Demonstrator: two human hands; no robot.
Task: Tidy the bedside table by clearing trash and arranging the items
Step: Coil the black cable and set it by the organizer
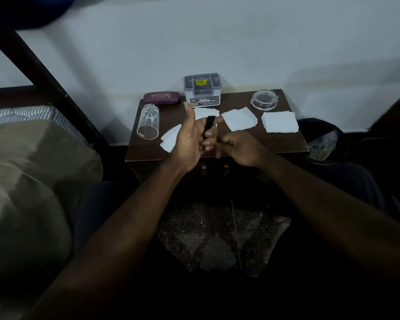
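Note:
My left hand (192, 135) is raised over the dark wooden bedside table (263, 146) and grips a thin black looped cord (209, 124) that stands up between its fingers. My right hand (240, 146) is closed just to the right of it, touching the cord's lower end. Several torn white paper pieces lie on the table: one (239, 118) in the middle, one (280, 121) at the right, one (171, 139) at the left front, and one (204, 112) partly hidden behind my left hand. A clear drinking glass (147, 122) lies on its side at the left.
A maroon spectacle case (161, 97) lies at the back left, a grey lidded plastic box (202, 90) at the back middle, a clear round glass dish (264, 99) at the back right. A black bin (322, 139) with a liner stands right of the table. A bed (32, 169) fills the left.

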